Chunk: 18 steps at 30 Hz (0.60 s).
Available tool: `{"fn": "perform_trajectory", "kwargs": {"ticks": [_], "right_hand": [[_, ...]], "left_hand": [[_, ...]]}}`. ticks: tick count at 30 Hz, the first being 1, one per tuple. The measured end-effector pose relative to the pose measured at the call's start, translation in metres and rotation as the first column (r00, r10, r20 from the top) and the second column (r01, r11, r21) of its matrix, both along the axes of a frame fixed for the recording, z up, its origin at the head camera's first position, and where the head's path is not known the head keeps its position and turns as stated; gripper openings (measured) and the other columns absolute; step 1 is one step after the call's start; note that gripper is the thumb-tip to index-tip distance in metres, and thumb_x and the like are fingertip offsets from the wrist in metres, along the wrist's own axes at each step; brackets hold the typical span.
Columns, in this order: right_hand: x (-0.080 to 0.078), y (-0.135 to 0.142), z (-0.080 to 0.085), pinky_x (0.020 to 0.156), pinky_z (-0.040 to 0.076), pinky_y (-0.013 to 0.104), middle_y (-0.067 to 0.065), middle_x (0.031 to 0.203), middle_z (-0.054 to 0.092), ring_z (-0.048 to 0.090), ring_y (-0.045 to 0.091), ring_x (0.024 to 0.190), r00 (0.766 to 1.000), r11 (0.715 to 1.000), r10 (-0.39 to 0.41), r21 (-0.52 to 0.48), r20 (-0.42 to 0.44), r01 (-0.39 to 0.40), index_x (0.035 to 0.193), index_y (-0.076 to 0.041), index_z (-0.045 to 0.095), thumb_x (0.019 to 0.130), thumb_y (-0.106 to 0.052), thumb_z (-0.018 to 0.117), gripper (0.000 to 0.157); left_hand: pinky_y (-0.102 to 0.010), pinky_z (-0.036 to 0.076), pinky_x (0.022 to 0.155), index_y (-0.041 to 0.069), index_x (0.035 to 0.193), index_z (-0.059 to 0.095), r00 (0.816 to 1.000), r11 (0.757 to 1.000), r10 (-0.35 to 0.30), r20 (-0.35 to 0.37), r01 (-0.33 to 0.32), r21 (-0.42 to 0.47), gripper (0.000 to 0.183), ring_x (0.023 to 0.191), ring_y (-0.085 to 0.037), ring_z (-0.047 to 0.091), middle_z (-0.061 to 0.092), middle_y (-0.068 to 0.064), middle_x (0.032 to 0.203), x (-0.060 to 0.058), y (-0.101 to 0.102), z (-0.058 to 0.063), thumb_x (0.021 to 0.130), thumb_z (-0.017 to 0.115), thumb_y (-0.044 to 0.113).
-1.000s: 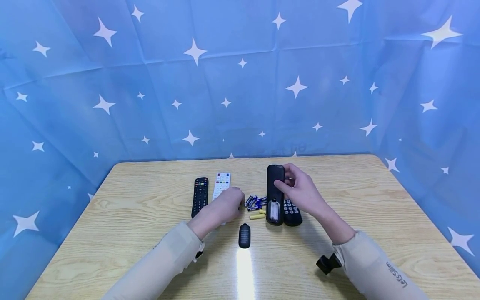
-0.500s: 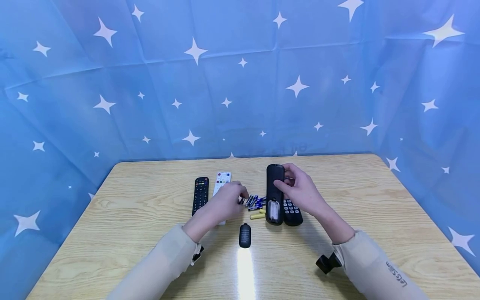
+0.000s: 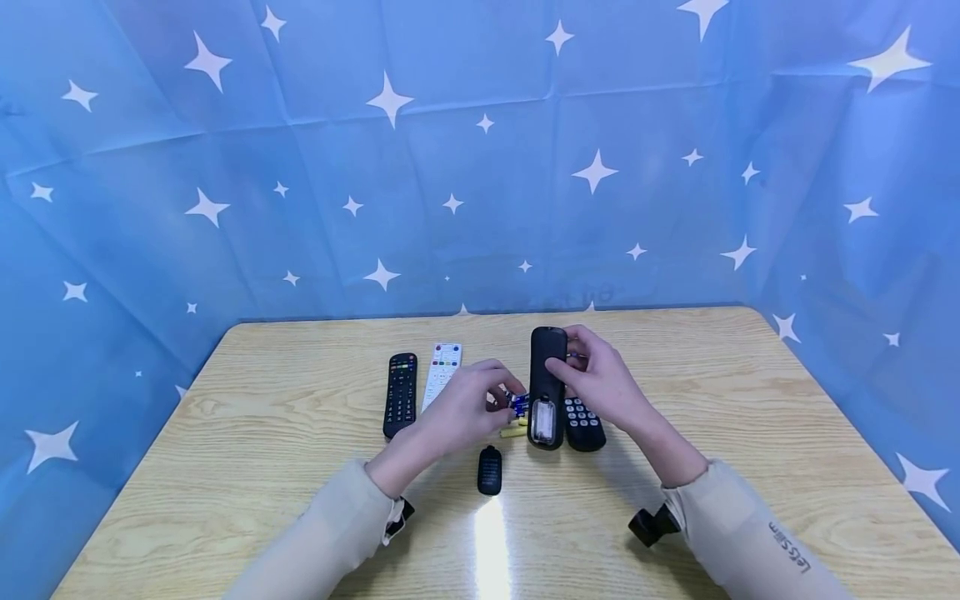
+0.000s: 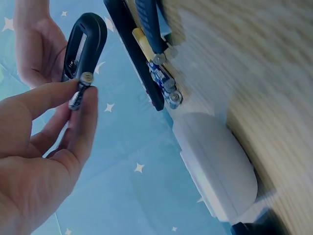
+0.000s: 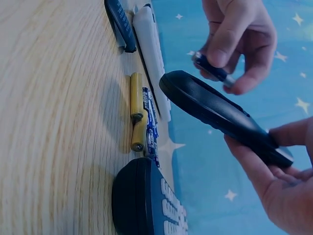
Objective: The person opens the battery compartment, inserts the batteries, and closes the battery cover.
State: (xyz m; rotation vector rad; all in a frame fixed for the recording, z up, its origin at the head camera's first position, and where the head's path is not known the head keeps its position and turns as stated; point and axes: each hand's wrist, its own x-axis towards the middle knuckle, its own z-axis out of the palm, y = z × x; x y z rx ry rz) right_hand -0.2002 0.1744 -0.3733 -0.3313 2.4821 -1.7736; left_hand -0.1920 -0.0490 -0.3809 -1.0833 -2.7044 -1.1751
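My left hand (image 3: 468, 408) pinches a small dark battery (image 4: 80, 90) between thumb and fingers. It is close to the black remote control (image 3: 548, 358), which my right hand (image 3: 603, 379) grips by its far end. The remote is tilted above the table with its back toward me. Its battery compartment (image 3: 543, 420) is uncovered, and the left wrist view shows a spring inside. A loose black battery cover (image 3: 490, 471) lies on the table in front. Below the hands are yellow batteries (image 5: 136, 95) and several blue ones (image 5: 151, 117).
On the left lie a black remote with coloured buttons (image 3: 401, 392) and a white remote (image 3: 442, 367), partly behind my left arm. A black remote with large pale keys (image 3: 584, 423) lies under my right hand. A starred blue cloth (image 3: 480, 208) hangs behind the wooden table (image 3: 262, 467).
My left hand has come up from beside the white remote and moved right, toward the held remote, carrying the battery. The right hand and its remote have barely shifted.
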Motion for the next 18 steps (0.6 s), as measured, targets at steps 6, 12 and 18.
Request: {"fn": "perform_trajectory", "kwargs": {"ticks": [6, 12, 18], "right_hand": [[-0.001, -0.003, 0.0, 0.068, 0.058, 0.038, 0.019, 0.117, 0.059, 0.064, 0.03, 0.098, 1.0, 0.999, 0.003, -0.033, 0.025, -0.002, 0.129, -0.004, 0.045, 0.095, -0.016, 0.062, 0.039], [0.0, -0.005, 0.001, 0.068, 0.058, 0.039, 0.02, 0.116, 0.06, 0.064, 0.031, 0.098, 1.0, 0.998, 0.013, -0.067, 0.028, -0.011, 0.128, -0.002, 0.044, 0.095, -0.013, 0.061, 0.038], [-0.001, -0.006, 0.0, 0.071, 0.057, 0.041, 0.02, 0.117, 0.06, 0.065, 0.03, 0.098, 0.999, 0.997, 0.015, -0.082, 0.032, -0.012, 0.129, -0.002, 0.043, 0.096, -0.016, 0.06, 0.039]], "left_hand": [[-0.017, 0.053, 0.068, 0.006, 0.102, 0.068, 0.999, 0.99, -0.026, -0.03, 0.03, 0.135, 0.024, 0.08, -0.009, 0.062, 0.06, 0.002, 0.1, 0.004, 0.006, -0.002, 0.081, 0.074, -0.001], [-0.016, 0.052, 0.067, 0.007, 0.101, 0.068, 0.999, 0.979, -0.038, -0.039, 0.045, 0.197, 0.024, 0.079, -0.005, 0.061, 0.06, 0.001, 0.099, 0.008, 0.011, -0.006, 0.081, 0.075, -0.001], [-0.014, 0.051, 0.068, 0.01, 0.102, 0.067, 0.994, 0.976, -0.034, -0.105, 0.056, 0.211, 0.024, 0.08, -0.002, 0.059, 0.058, 0.005, 0.101, 0.009, 0.014, -0.009, 0.082, 0.074, -0.001]]}}
